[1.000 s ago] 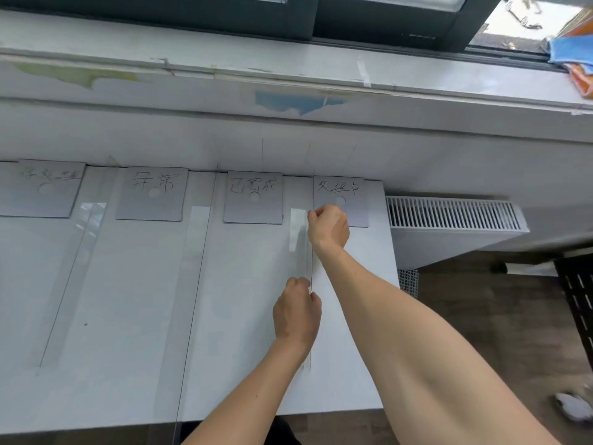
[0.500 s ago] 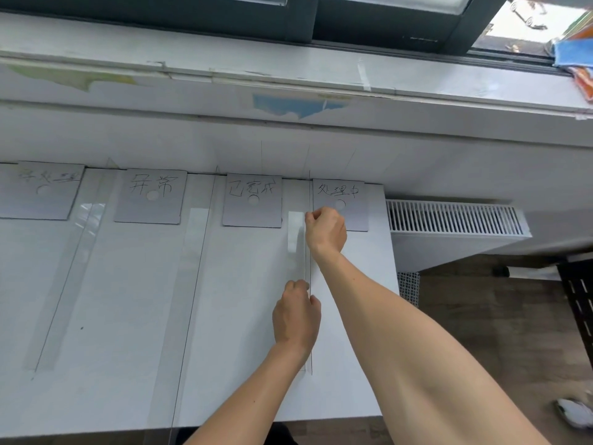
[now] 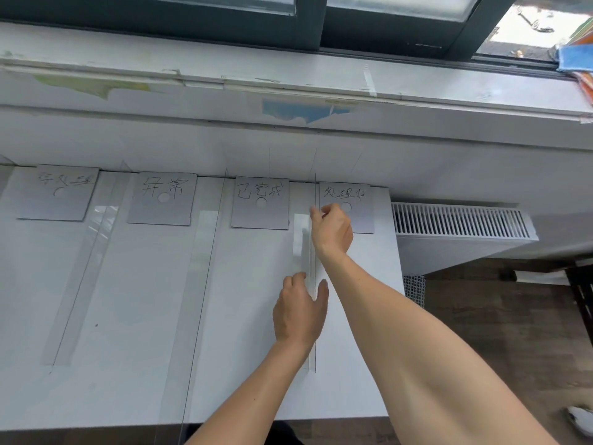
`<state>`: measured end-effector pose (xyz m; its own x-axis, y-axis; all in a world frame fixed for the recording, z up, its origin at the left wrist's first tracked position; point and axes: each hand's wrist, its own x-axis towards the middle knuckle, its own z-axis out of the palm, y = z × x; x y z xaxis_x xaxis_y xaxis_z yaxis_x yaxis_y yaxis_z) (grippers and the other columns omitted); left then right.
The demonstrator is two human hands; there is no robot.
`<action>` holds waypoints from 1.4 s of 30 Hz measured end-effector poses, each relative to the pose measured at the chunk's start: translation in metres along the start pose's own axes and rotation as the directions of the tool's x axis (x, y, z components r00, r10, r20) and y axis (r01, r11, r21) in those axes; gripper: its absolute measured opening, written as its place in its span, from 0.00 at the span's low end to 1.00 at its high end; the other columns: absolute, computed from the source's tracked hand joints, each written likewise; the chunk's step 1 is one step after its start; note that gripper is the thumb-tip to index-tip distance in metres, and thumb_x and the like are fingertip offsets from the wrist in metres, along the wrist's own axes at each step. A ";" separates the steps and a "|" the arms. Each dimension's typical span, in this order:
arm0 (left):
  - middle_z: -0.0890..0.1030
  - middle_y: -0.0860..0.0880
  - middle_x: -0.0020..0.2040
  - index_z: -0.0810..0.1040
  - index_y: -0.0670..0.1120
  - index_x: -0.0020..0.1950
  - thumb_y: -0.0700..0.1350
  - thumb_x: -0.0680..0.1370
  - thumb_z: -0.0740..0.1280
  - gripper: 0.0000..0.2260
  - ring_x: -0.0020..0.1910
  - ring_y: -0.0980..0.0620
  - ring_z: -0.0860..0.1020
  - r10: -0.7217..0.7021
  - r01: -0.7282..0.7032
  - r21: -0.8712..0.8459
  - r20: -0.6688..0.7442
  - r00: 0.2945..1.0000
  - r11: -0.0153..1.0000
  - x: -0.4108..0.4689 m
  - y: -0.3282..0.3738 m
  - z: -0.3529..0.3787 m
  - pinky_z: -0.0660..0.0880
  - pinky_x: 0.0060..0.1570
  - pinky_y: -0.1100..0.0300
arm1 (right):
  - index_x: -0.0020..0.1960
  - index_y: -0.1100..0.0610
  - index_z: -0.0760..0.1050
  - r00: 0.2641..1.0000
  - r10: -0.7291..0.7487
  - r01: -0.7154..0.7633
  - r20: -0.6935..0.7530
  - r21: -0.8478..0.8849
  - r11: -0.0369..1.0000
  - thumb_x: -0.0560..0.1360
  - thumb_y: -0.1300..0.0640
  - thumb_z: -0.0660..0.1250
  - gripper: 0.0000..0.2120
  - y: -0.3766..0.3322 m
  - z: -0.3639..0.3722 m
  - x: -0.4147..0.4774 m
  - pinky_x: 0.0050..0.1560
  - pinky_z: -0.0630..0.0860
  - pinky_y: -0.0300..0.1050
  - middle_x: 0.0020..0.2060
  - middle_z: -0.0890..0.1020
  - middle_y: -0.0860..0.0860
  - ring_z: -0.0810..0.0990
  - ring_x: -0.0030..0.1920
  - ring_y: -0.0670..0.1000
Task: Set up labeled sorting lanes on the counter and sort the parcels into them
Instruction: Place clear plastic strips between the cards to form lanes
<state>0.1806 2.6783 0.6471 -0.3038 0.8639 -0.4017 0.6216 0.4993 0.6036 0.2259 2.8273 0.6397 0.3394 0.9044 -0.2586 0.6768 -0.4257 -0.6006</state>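
Right arm is stretched forward over the counter (image 3: 128,316), with the forearm running diagonally up from bottom right. Right hand (image 3: 332,231) is at the far end of the lane, knuckles up and fingers curled. Thumb and forefinger pinch the far end of the clear tape strip (image 3: 301,242). The hand overlaps the lower left of the fourth label card (image 3: 361,220).

Left arm comes up from bottom centre with a shorter reach. Left hand (image 3: 300,311) lies palm down on the same strip, nearer the front edge. Its fingers are relaxed and roughly straight, thumb splayed to the right. It presses the tape onto the surface rather than gripping it.

Tape strip runs front to back along the drawn line between the third label card (image 3: 260,205) and the fourth. A glossy stretch shows between the two hands; can't tell if that stretch is fully stuck down.

Two other clear strips (image 3: 80,277) lie on the counter further left, one on each side of the second label card (image 3: 162,199). First label card (image 3: 56,192) sits at the far left. All four cards line the back edge.
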 end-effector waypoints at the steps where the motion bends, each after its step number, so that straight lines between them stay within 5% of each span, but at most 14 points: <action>1: 0.76 0.49 0.63 0.71 0.46 0.70 0.60 0.81 0.59 0.24 0.59 0.48 0.78 0.012 -0.013 -0.012 -0.029 1.000 1.000 0.003 0.001 -0.009 0.75 0.54 0.53 | 0.59 0.57 0.77 0.999 -0.032 0.032 -0.027 0.007 0.999 0.81 0.47 0.64 0.15 -0.006 -0.004 -0.001 0.48 0.71 0.46 0.54 0.81 0.52 0.80 0.53 0.55; 11: 0.77 0.45 0.63 0.74 0.43 0.68 0.54 0.83 0.59 0.19 0.61 0.45 0.75 0.080 -0.086 -0.003 -0.341 0.937 0.996 0.070 -0.040 -0.189 0.74 0.57 0.47 | 0.53 0.58 0.78 0.948 -0.313 0.312 -0.059 -0.023 0.950 0.81 0.51 0.64 0.11 -0.135 -0.001 -0.035 0.47 0.69 0.46 0.51 0.81 0.54 0.80 0.52 0.55; 21: 0.78 0.44 0.62 0.75 0.43 0.66 0.48 0.83 0.59 0.15 0.60 0.43 0.76 -0.088 0.092 -0.021 -0.549 0.831 0.996 0.083 -0.215 -0.382 0.74 0.54 0.47 | 0.56 0.58 0.79 0.851 -0.494 0.508 0.177 -0.038 0.861 0.82 0.56 0.63 0.08 -0.304 0.152 -0.166 0.45 0.72 0.45 0.54 0.82 0.53 0.80 0.53 0.55; 28: 0.77 0.41 0.62 0.77 0.42 0.64 0.43 0.83 0.58 0.14 0.57 0.38 0.77 -0.281 0.297 -0.054 -0.515 0.809 0.953 0.078 -0.341 -0.442 0.75 0.51 0.46 | 0.54 0.60 0.80 0.770 -0.474 0.551 0.427 -0.071 0.831 0.79 0.55 0.64 0.10 -0.380 0.273 -0.255 0.47 0.73 0.47 0.52 0.83 0.57 0.80 0.55 0.58; 32: 0.75 0.42 0.62 0.73 0.42 0.62 0.46 0.83 0.60 0.12 0.62 0.40 0.74 -0.356 0.405 0.052 -0.385 0.852 0.913 0.081 -0.393 -0.438 0.74 0.52 0.46 | 0.40 0.63 0.76 0.731 -0.408 0.548 0.548 -0.113 0.829 0.79 0.53 0.65 0.14 -0.386 0.331 -0.282 0.38 0.71 0.47 0.36 0.80 0.58 0.80 0.41 0.60; 37: 0.79 0.44 0.60 0.75 0.43 0.61 0.44 0.83 0.58 0.11 0.62 0.43 0.76 -0.384 0.447 0.181 -0.301 0.873 0.876 0.085 -0.429 -0.422 0.74 0.54 0.50 | 0.35 0.60 0.68 0.779 -0.342 0.501 0.525 -0.194 0.843 0.78 0.48 0.66 0.20 -0.378 0.388 -0.297 0.28 0.60 0.43 0.27 0.70 0.52 0.72 0.32 0.57; 42: 0.82 0.45 0.55 0.79 0.43 0.55 0.35 0.81 0.58 0.11 0.55 0.45 0.80 -0.320 0.406 0.275 -0.308 0.896 0.872 0.089 -0.443 -0.417 0.74 0.46 0.56 | 0.32 0.56 0.65 0.797 -0.331 0.483 0.505 -0.202 0.852 0.76 0.45 0.67 0.22 -0.379 0.417 -0.305 0.32 0.62 0.44 0.31 0.74 0.52 0.74 0.35 0.57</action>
<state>-0.4228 2.5613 0.6310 -0.6937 0.6346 -0.3407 0.6170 0.7676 0.1735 -0.4060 2.7252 0.6308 -0.2842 0.8761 -0.3894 0.8726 0.0681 -0.4836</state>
